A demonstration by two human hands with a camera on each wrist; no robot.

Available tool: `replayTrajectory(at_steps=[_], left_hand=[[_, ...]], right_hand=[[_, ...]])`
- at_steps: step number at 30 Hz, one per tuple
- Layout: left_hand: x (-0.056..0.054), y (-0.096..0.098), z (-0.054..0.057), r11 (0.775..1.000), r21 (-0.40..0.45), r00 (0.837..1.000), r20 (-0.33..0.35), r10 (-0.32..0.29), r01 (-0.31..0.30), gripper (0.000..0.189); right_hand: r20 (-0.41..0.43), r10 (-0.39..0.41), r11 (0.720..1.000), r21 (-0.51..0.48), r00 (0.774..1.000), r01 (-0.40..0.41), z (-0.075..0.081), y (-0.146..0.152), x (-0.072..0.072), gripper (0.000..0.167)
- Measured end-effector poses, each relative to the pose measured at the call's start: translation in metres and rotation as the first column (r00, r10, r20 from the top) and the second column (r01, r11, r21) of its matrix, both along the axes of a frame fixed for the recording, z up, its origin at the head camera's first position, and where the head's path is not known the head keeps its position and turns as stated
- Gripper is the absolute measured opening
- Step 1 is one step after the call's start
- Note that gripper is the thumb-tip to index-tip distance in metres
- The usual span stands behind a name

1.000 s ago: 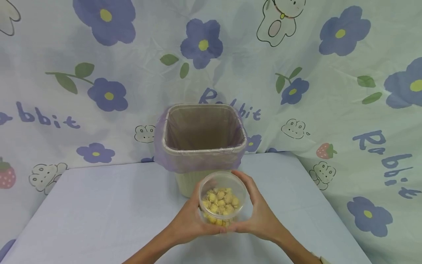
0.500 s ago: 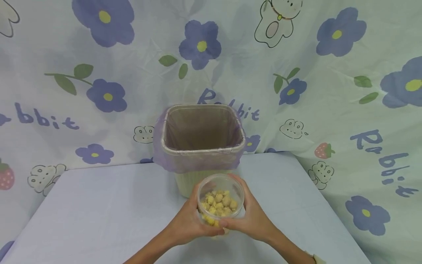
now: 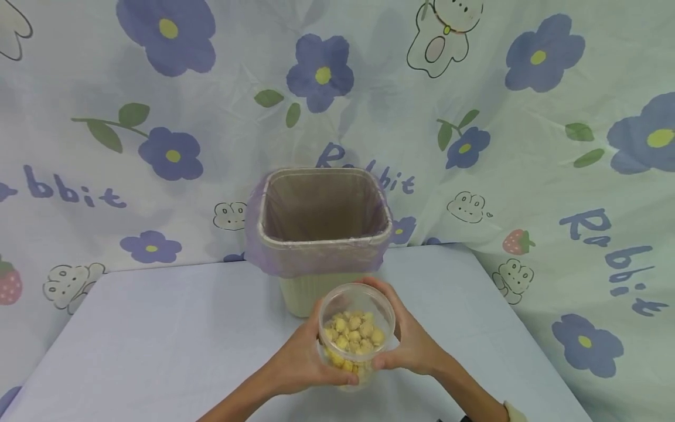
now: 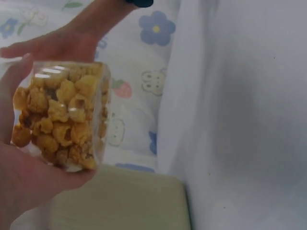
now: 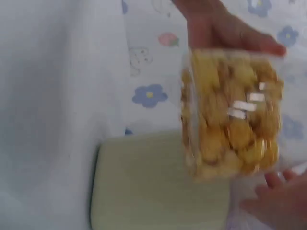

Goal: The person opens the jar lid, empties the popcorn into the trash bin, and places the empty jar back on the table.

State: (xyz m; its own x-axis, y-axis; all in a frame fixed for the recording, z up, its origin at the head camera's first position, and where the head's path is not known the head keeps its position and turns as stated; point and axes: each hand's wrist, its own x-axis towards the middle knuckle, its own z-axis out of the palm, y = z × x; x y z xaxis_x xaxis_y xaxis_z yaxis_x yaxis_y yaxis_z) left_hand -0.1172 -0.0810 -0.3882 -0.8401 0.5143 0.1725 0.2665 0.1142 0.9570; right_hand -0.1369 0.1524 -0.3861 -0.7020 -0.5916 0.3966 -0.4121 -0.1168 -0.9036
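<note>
A clear round plastic jar of popcorn [image 3: 354, 343] is held above the table, in front of a bin; whether a clear lid covers its top, I cannot tell. My left hand [image 3: 303, 357] grips its left side, with the thumb across the front. Around the right side curves my right hand [image 3: 411, 340], its fingers behind the rim and its thumb at the front. In the left wrist view yellow popcorn [image 4: 60, 115] shows through the jar's wall. The right wrist view shows my right fingertips [image 5: 273, 181] close to the jar's edge, their contact blurred.
Behind the jar stands a cream waste bin [image 3: 311, 293] lined with a purple translucent bag [image 3: 316, 261], its mouth facing up. A white cloth covers the table [image 3: 158, 340]. Cloth printed with flowers and rabbits [image 3: 221, 117] hangs at the back and right.
The jar has come down slightly and nearer to me. My right thumb has slid right, away from the left thumb, while my left hand keeps its grip. The bin stays put.
</note>
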Motion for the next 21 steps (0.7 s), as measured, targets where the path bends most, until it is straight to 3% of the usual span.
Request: replayTrajectory(at_steps=[2, 5, 10, 15, 18, 21], left_hand=[[0.000, 0.001, 0.001, 0.999, 0.006, 0.999, 0.000, 0.042, -0.042, 0.117], [0.001, 0.004, 0.002, 0.993, 0.021, 0.994, 0.013, 0.113, -0.113, 0.115], [0.001, 0.007, -0.002, 0.987, 0.054, 0.988, -0.003, 0.152, -0.152, 0.111], [0.002, 0.008, 0.000, 0.987, 0.028, 0.987, 0.014, 0.160, -0.160, 0.112], [0.002, 0.007, 0.000, 0.988, 0.012, 0.988, 0.014, 0.154, -0.154, 0.114], [0.001, 0.005, 0.000, 0.993, 0.013, 0.993, 0.013, 0.117, -0.117, 0.116]], right_hand=[[-0.029, -0.123, 0.992, 0.007, 0.992, 0.123, 0.000, -0.006, 0.006, 0.108], [-0.017, -0.279, 0.960, 0.025, 0.960, 0.279, 0.001, -0.016, 0.017, 0.111], [0.028, -0.403, 0.914, 0.057, 0.915, 0.401, 0.002, -0.029, 0.025, 0.112], [0.074, -0.410, 0.910, 0.088, 0.909, 0.404, 0.005, -0.030, 0.024, 0.105], [0.080, -0.351, 0.934, 0.093, 0.933, 0.344, 0.005, -0.024, 0.021, 0.100], [0.068, -0.244, 0.968, 0.076, 0.967, 0.239, 0.006, -0.015, 0.016, 0.096]])
